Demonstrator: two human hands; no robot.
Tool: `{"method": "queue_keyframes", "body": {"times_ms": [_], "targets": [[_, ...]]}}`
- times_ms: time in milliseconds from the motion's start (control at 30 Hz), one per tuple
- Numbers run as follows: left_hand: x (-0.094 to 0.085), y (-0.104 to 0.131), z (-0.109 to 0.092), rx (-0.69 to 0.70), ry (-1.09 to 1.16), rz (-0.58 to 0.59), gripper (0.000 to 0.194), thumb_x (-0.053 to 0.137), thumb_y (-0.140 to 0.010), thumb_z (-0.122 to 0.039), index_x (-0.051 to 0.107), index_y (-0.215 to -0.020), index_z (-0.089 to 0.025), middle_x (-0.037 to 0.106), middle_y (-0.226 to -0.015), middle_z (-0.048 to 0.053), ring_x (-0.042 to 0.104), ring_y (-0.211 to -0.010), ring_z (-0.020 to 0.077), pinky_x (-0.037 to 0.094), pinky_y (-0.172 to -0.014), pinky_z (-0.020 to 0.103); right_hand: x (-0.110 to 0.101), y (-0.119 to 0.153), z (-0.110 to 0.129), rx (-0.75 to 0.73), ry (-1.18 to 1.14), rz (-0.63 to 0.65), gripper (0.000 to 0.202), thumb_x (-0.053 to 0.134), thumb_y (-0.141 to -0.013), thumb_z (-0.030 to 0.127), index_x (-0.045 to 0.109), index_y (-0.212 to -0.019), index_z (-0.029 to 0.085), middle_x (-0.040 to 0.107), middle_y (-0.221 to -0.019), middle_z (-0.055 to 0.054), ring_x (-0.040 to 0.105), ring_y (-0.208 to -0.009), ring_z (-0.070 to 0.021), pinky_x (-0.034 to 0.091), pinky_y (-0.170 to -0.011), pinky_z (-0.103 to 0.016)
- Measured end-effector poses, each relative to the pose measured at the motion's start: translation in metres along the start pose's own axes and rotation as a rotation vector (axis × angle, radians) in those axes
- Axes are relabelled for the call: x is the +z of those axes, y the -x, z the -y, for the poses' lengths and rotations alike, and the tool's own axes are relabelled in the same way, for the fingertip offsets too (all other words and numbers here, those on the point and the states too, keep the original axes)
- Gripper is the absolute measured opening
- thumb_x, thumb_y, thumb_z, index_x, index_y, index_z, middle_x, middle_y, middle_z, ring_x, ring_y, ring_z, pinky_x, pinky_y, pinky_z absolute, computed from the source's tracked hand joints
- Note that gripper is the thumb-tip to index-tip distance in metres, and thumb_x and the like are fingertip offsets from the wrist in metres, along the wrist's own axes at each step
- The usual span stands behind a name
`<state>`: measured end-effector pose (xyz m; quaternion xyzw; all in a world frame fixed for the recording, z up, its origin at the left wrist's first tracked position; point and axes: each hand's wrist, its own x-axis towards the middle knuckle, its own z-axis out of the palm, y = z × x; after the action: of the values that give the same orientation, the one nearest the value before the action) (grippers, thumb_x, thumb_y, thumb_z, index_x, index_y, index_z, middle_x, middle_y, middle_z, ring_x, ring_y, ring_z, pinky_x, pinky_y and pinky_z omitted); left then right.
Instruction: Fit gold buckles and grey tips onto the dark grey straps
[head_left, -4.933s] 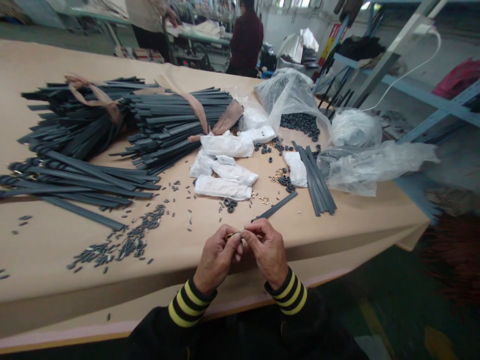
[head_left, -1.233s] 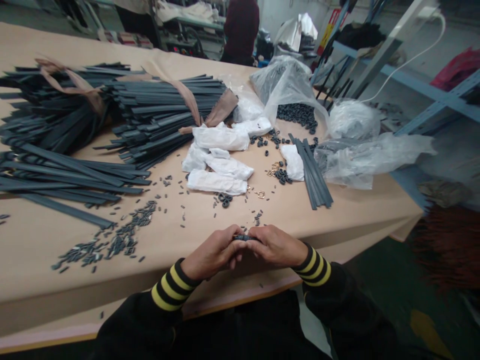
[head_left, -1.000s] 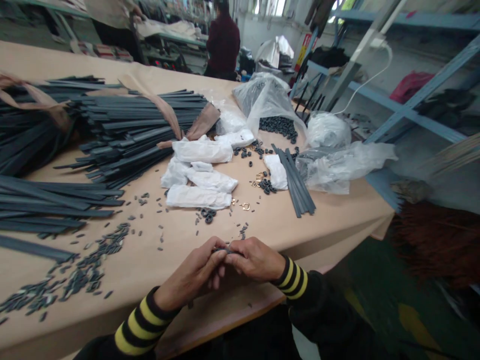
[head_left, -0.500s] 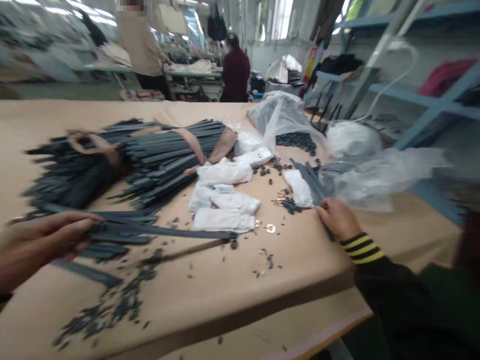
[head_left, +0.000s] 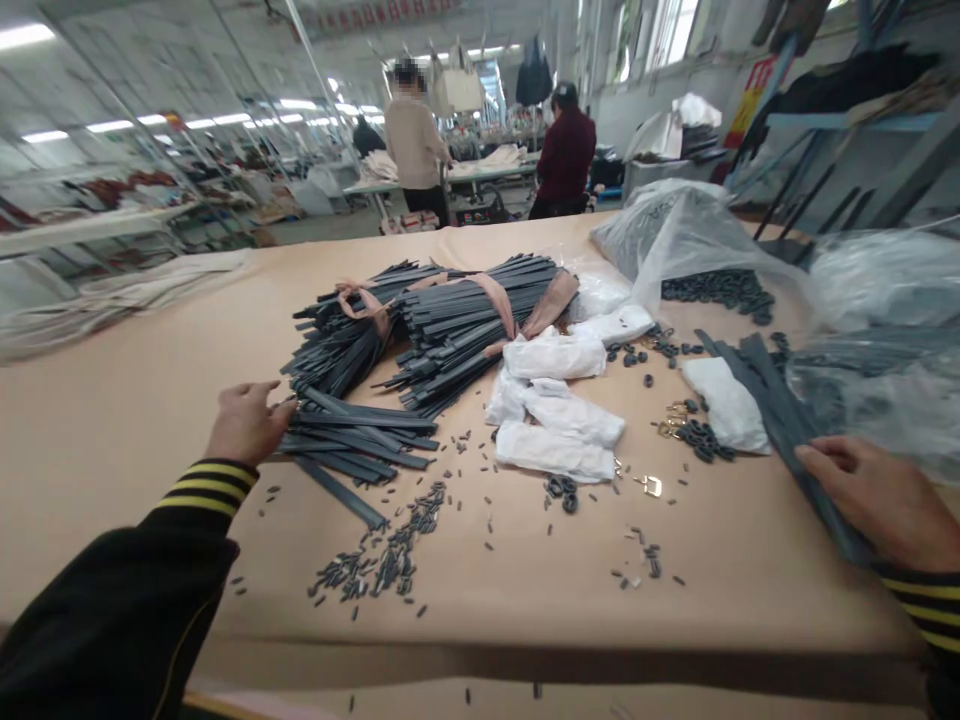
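My left hand [head_left: 251, 420] is at the left end of a loose pile of dark grey straps [head_left: 360, 435]; its thumb and fingers are closed at the strap ends, and the fingertips are partly hidden. At the right, my right hand [head_left: 885, 495] grips the near part of some flat dark grey straps [head_left: 787, 410], with curled fingers. Beside them lie a white wrapped packet [head_left: 724, 405], small dark loops [head_left: 705, 440] and gold buckles [head_left: 675, 420]. A single gold buckle [head_left: 649, 486] sits nearer the table's middle, right of several dark loops [head_left: 562, 492].
Two tied strap bundles [head_left: 487, 310] lie farther back, with white packets [head_left: 555, 450] beside them. Small dark bits [head_left: 390, 555] are scattered in front. A clear plastic bag [head_left: 675, 230] spills dark loops at the back right. Two people [head_left: 566, 150] stand beyond the table.
The view has swung left. The long strap that stretched rightward from my left hand no longer extends over the table; my left hand is at the pile. My right hand stays at the right-hand straps.
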<state>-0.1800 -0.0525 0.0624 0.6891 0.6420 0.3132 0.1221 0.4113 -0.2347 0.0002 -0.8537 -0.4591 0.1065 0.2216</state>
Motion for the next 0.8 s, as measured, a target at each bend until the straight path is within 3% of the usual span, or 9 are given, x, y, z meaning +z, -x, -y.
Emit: {"method": "queue_keyframes", "body": {"times_ms": [67,133,233,300,367,533,667,733,800], "targets": [[0.027,0.028,-0.032,0.033,-0.013,-0.087,0.023,0.063,-0.067,-0.038,0.058,-0.082,-0.023,0.062,-0.075,0.002,0.06,-0.079,0.0265,0.048,-0.057,0.03,-0.009,0.028,0.02,0.093,-0.118,-0.057,0.009,0.05,-0.075,0.032,0.05,-0.072,0.024,0.06,-0.073,-0.014,0.056,-0.063,-0.0217,0.04,-0.06,-0.035],[0.059,0.067,-0.08,0.013,0.161,0.151,0.027,0.053,-0.075,-0.041,0.06,-0.09,-0.019,0.062,-0.075,0.003,0.06,-0.072,0.0215,0.047,-0.054,0.027,-0.01,0.061,0.043,0.077,-0.377,0.003,0.018,0.051,-0.073,0.038,0.053,-0.079,0.022,0.059,-0.068,-0.007,0.056,-0.058,-0.0196,0.042,-0.055,-0.031],[0.104,0.125,-0.154,-0.031,0.618,0.664,0.039,0.047,-0.08,-0.043,0.057,-0.103,-0.014,0.066,-0.089,0.01,0.057,-0.06,0.0148,0.045,-0.046,0.024,0.006,0.111,0.074,-0.198,-0.509,0.391,0.018,0.052,-0.076,0.038,0.055,-0.078,0.02,0.055,-0.069,-0.003,0.053,-0.065,-0.0166,0.042,-0.058,-0.027],[0.127,0.151,-0.186,-0.107,0.856,0.815,0.039,0.049,-0.079,-0.042,0.055,-0.103,-0.012,0.066,-0.09,0.012,0.054,-0.055,0.0115,0.04,-0.041,0.021,0.02,0.137,0.086,-0.297,-0.54,0.709,0.016,0.048,-0.08,0.033,0.054,-0.076,0.019,0.051,-0.066,0.0,0.049,-0.062,-0.0135,0.039,-0.056,-0.023],[0.142,0.166,-0.198,-0.207,0.995,0.78,0.032,0.051,-0.079,-0.04,0.057,-0.093,-0.012,0.066,-0.081,0.008,0.046,-0.046,0.0066,0.034,-0.036,0.018,0.031,0.153,0.087,-0.289,-0.57,0.868,0.013,0.047,-0.081,0.029,0.052,-0.075,0.018,0.045,-0.06,0.002,0.043,-0.056,-0.0103,0.035,-0.051,-0.021],[0.162,0.178,-0.188,-0.345,0.965,0.597,0.028,0.054,-0.077,-0.039,0.058,-0.08,-0.011,0.064,-0.071,0.005,0.045,-0.042,0.0051,0.034,-0.034,0.016,0.037,0.163,0.065,-0.225,-0.601,0.962,0.011,0.047,-0.081,0.024,0.049,-0.076,0.016,0.048,-0.064,0.002,0.044,-0.058,-0.0087,0.034,-0.053,-0.019],[0.172,0.199,-0.198,-0.291,0.903,0.729,0.028,0.053,-0.078,-0.038,0.058,-0.073,-0.01,0.059,-0.053,0.0,0.049,-0.04,0.0068,0.04,-0.039,0.017,0.043,0.161,0.067,-0.142,-0.785,1.062,0.015,0.042,-0.085,0.029,0.046,-0.085,0.015,0.058,-0.074,-0.002,0.053,-0.058,-0.0087,0.04,-0.054,-0.02],[0.175,0.207,-0.206,-0.288,0.92,0.814,0.027,0.052,-0.078,-0.037,0.057,-0.073,-0.011,0.058,-0.05,0.0,0.051,-0.041,0.0071,0.042,-0.041,0.017,0.05,0.159,0.076,-0.128,-0.876,1.028,0.018,0.042,-0.085,0.032,0.046,-0.087,0.015,0.057,-0.069,0.0,0.05,-0.049,-0.0066,0.039,-0.048,-0.018],[0.175,0.21,-0.209,-0.329,0.936,0.8,0.027,0.051,-0.079,-0.037,0.056,-0.072,-0.011,0.058,-0.05,-0.001,0.052,-0.042,0.0069,0.043,-0.042,0.017,0.056,0.156,0.083,-0.099,-0.949,0.964,0.02,0.043,-0.084,0.034,0.047,-0.086,0.014,0.055,-0.065,0.001,0.044,-0.043,-0.0047,0.038,-0.043,-0.017]]}}
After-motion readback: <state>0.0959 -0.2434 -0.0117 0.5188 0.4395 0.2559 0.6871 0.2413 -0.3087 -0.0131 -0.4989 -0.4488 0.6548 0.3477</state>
